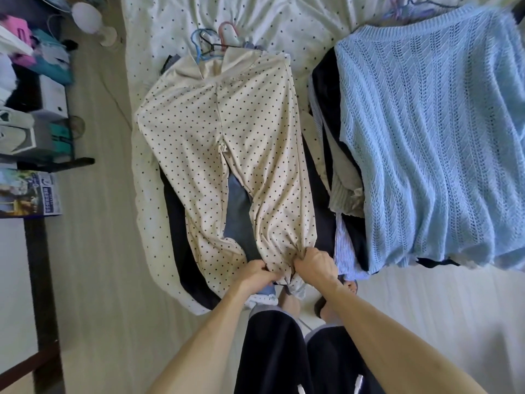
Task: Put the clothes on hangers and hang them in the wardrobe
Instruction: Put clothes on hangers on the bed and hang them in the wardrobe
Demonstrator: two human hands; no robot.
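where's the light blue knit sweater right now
In the head view, the light blue open-knit sweater lies spread atop a clothes pile on the right side of the bed, right of the cream polka-dot trousers.

My left hand point(258, 273) and right hand point(314, 264) grip the cream polka-dot trousers point(227, 123) at the near bed edge, close together. Rightward, a stack topped by a pale blue open-knit sweater point(426, 123) crowds in just beside them. At the waistband end, a tangle of blue, pink and black plastic hangers point(211, 42) blocks the way. Bare white dotted bedsheet point(301, 38) lies open beyond it and between the piles' far ends. Pale floor point(99, 223) is free on my left, up to the cluttered dark-framed shelf point(56, 161), and on my right below the sweater.
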